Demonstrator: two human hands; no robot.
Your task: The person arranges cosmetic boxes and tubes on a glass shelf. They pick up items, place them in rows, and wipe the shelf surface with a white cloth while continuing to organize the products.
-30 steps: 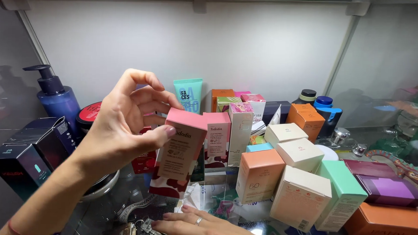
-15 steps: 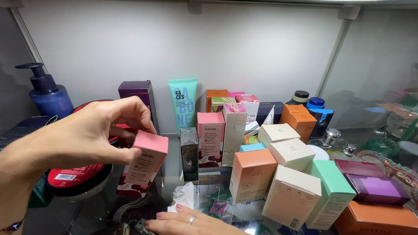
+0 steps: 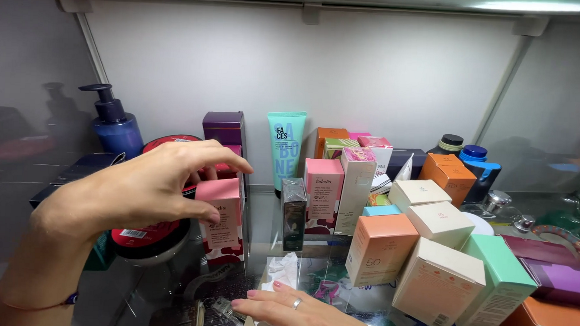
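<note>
My left hand (image 3: 141, 193) grips the top of a small pink box (image 3: 220, 220) that stands upright on the glass shelf, in front of a tall purple box (image 3: 224, 127) and beside a round red-lidded tin (image 3: 149, 232). My right hand (image 3: 297, 311) lies flat on the shelf at the bottom of the view, fingers spread and pointing left, a ring on one finger, holding nothing. Just right of the pink box stands a dark slim box (image 3: 293, 213), then a second pink box (image 3: 323, 195).
A blue pump bottle (image 3: 116, 126) stands at back left, a teal tube (image 3: 285, 149) at back centre. Several peach, cream, mint and orange boxes (image 3: 428, 251) crowd the right side. The shelf's white back wall (image 3: 345, 68) and glass side panels close it in.
My left hand has carried the pink box down and to the left, from chest height to standing on the shelf by the red tin. My right hand stayed flat on the shelf.
</note>
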